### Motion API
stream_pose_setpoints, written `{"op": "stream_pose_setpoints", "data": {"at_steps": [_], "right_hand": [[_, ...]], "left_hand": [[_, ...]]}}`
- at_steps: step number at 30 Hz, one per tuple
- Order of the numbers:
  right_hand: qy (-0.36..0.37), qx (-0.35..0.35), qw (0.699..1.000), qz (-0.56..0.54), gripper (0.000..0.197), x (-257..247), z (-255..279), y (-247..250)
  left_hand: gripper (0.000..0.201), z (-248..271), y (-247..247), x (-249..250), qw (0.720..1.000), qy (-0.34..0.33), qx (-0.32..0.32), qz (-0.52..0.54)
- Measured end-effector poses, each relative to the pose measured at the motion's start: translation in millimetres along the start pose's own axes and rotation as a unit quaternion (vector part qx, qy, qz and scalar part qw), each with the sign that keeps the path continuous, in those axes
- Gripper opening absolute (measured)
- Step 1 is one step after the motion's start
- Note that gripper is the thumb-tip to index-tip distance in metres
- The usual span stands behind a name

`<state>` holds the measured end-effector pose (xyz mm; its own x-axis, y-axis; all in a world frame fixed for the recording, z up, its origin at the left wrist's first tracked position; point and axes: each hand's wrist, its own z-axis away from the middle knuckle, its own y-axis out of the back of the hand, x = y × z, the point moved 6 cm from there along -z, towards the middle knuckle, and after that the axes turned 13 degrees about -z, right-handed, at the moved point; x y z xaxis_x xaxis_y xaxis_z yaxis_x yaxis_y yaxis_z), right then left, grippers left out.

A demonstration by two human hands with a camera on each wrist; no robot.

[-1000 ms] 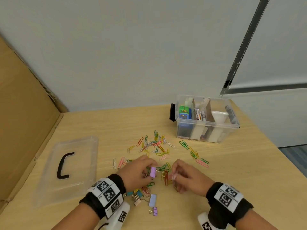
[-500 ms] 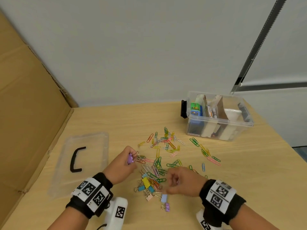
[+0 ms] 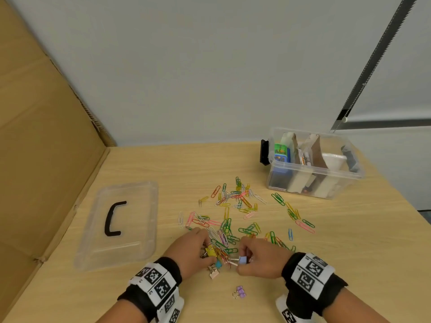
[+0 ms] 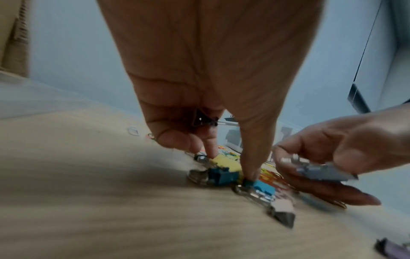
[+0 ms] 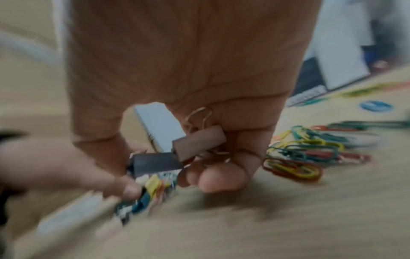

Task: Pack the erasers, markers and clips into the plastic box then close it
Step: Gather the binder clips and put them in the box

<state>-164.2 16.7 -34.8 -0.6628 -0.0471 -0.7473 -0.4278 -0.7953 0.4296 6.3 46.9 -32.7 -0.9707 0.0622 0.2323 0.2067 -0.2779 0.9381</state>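
Head view shows both hands low in the frame's centre: the left hand point(image 3: 193, 249) pinches a yellow binder clip point(image 3: 211, 250), while the right hand point(image 3: 258, 259) grasps a lavender binder clip point(image 3: 243, 260), apparently collecting handfuls. Across the table point(image 3: 349, 241), at right, the plastic box point(image 3: 312, 183) stands lidless to receive them.

Lid point(image 3: 121, 220) lies left of the scattered clips point(image 3: 235, 213), box point(image 3: 312, 169) behind them to the right
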Motion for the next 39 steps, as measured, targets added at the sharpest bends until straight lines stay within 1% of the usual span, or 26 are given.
{"op": "stream_pose_setpoints", "data": {"at_steps": [3, 4, 6, 7, 9, 11, 13, 15, 17, 18, 19, 20, 21, 23, 24, 26, 28, 30, 33, 34, 35, 37, 39], "right_hand": [[-0.001, 0.000, 0.991, -0.136, 0.012, 3.5, 5.3, 12.7], [0.000, 0.002, 0.984, -0.177, 0.011, 5.0, 6.9, 17.6], [0.011, 0.016, 0.970, -0.242, 0.019, 5.9, 11.7, 31.8], [0.020, 0.023, 0.963, -0.268, 0.019, 4.5, 15.0, 41.6], [0.044, 0.039, 0.951, -0.305, 0.011, -2.2, 24.3, 68.0], [0.069, 0.069, 0.938, -0.333, 0.005, -13.0, 37.8, 104.8], [0.090, 0.127, 0.930, -0.333, 0.006, -21.8, 51.4, 150.6], [0.088, 0.206, 0.926, -0.305, 0.009, -23.1, 61.7, 202.0], [0.073, 0.299, 0.915, -0.261, 0.012, -15.2, 67.0, 254.2], [0.059, 0.342, 0.908, -0.233, 0.012, -9.9, 68.5, 278.6], [0.040, 0.378, 0.902, -0.204, 0.012, -4.4, 69.0, 300.0], [0.018, 0.401, 0.898, -0.182, 0.009, 0.5, 67.9, 318.1], [-0.006, 0.411, 0.897, -0.163, 0.007, 6.4, 64.7, 332.5], [-0.067, 0.403, 0.905, -0.118, 0.011, 21.5, 50.9, 353.4], [-0.087, 0.397, 0.908, -0.105, 0.018, 28.9, 43.2, 361.1], [-0.105, 0.395, 0.907, -0.101, 0.034, 38.7, 29.6, 370.0], [-0.109, 0.393, 0.907, -0.101, 0.040, 44.5, 19.5, 373.8], [-0.116, 0.382, 0.913, -0.088, 0.039, 41.5, 19.3, 371.7], [-0.057, 0.387, 0.918, -0.059, 0.034, 37.1, 31.6, 364.2], [-0.026, 0.394, 0.918, -0.038, 0.034, 39.6, 38.1, 358.7], [0.002, 0.414, 0.910, -0.025, 0.034, 42.3, 46.2, 353.0], [0.056, 0.457, 0.888, 0.008, 0.034, 54.2, 61.7, 339.1], [0.086, 0.489, 0.867, 0.044, 0.036, 71.4, 71.6, 324.3]], "left_hand": [[0.035, -1.4, 0.5, 0.5, 1.000, 0.002, 0.006, 0.001], [0.034, -1.1, 2.4, 0.2, 1.000, 0.007, 0.013, 0.018], [0.032, -1.5, 6.5, -3.8, 0.997, 0.019, 0.028, 0.072], [0.029, -2.2, 8.8, -6.3, 0.994, 0.020, 0.036, 0.103], [0.026, -3.0, 17.7, -8.3, 0.985, 0.018, 0.050, 0.164], [0.029, -4.0, 30.7, -5.8, 0.968, 0.016, 0.069, 0.239], [0.031, -6.1, 43.9, -2.0, 0.952, 0.019, 0.087, 0.293], [0.025, -9.9, 51.4, -0.5, 0.941, 0.035, 0.093, 0.324], [0.028, -14.5, 55.1, 2.1, 0.929, 0.050, 0.092, 0.355], [0.025, -17.0, 56.0, 3.9, 0.923, 0.059, 0.091, 0.370], [0.019, -19.4, 57.1, 6.4, 0.917, 0.066, 0.093, 0.382], [0.014, -21.5, 58.3, 9.4, 0.913, 0.072, 0.094, 0.390], [0.014, -23.4, 59.4, 12.8, 0.911, 0.078, 0.094, 0.394], [0.015, -27.5, 61.2, 20.0, 0.904, 0.088, 0.093, 0.408], [0.016, -29.6, 61.6, 23.2, 0.899, 0.093, 0.092, 0.419], [0.016, -32.8, 63.3, 31.4, 0.887, 0.103, 0.090, 0.441], [0.018, -35.6, 64.8, 39.1, 0.875, 0.110, 0.088, 0.464], [0.021, -38.3, 66.2, 45.7, 0.862, 0.119, 0.086, 0.485], [0.020, -41.5, 69.3, 54.7, 0.834, 0.131, 0.089, 0.529], [0.018, -42.5, 70.4, 58.0, 0.825, 0.131, 0.092, 0.542], [0.017, -44.2, 72.7, 62.9, 0.820, 0.125, 0.093, 0.551], [0.015, -49.2, 78.2, 75.7, 0.822, 0.110, 0.096, 0.551], [0.011, -59.5, 87.6, 95.4, 0.836, 0.087, 0.099, 0.532]]}}
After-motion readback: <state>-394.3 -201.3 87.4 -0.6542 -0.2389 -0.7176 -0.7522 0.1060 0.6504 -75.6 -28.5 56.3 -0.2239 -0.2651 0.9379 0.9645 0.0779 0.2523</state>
